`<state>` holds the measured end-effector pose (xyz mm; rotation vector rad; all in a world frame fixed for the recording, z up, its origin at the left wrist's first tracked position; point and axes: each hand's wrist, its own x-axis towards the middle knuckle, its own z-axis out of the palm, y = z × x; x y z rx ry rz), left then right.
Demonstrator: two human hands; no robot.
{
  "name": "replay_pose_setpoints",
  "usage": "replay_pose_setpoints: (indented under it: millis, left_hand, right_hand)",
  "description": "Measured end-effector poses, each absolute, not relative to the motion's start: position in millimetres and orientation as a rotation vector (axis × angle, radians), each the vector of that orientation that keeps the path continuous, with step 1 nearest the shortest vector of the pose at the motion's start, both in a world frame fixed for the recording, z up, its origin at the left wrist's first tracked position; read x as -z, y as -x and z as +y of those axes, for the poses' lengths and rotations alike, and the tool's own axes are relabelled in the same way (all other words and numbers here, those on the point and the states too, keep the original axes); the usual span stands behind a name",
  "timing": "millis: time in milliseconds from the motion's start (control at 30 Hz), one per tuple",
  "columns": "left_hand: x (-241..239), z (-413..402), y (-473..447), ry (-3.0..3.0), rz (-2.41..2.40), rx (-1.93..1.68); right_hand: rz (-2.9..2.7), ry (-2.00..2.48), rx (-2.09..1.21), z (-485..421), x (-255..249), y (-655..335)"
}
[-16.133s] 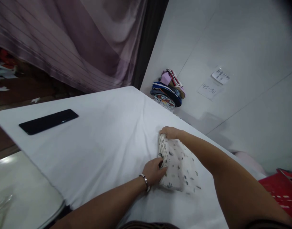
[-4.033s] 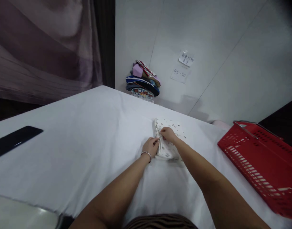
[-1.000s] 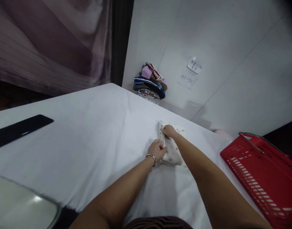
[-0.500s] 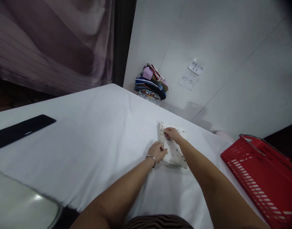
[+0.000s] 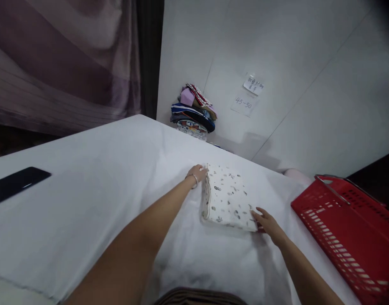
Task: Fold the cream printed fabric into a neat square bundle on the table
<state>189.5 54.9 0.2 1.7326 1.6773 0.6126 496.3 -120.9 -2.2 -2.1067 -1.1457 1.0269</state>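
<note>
A folded white cloth (image 5: 228, 195) with small dark printed motifs lies flat on the white-covered table. Its layered, folded edge faces left. At the far left corner, my left hand (image 5: 198, 173), with a bracelet at the wrist, has its fingertips closed on the cloth's edge. Diagonally opposite, my right hand (image 5: 267, 223) touches the near right corner with its fingers spread apart. Part of its thumb side is in shadow beside the cloth's edge.
A red plastic basket (image 5: 343, 228) with metal handles stands at the right. Beyond the table's far edge, a stack of folded fabrics (image 5: 194, 110) sits near a white surface with handwritten labels (image 5: 243, 104). A dark flat device (image 5: 19, 182) lies at the left.
The cloth now lies wider and flatter, with more of its printed top showing. My left hand moved to its far left corner; my right hand moved from the folded edge to the near right corner.
</note>
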Motion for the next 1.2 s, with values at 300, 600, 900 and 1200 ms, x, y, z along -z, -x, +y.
replay_pose_setpoints:
  millis: [300,600,900,1200]
  left_hand:
    - [8.0,137.5,-229.3,-1.938,1.570,-0.359]
    - [-2.4,120.0,-217.5,-1.889,1.627,-0.109]
    - [9.3,20.4,-201.8,-1.769,1.788,-0.281]
    - [11.2,-2.3,-191.3,-2.192,1.465,-0.797]
  right_hand:
    - [-1.017,1.918,-1.236,-133.2,3.7,-482.4]
    - [-1.189,1.985,-1.014,-81.3,6.7,-551.7]
    - [-1.284,1.983,-0.514,45.8,1.9,-577.5]
    - [-1.218,1.711,-0.506,-70.2,7.6,-556.7]
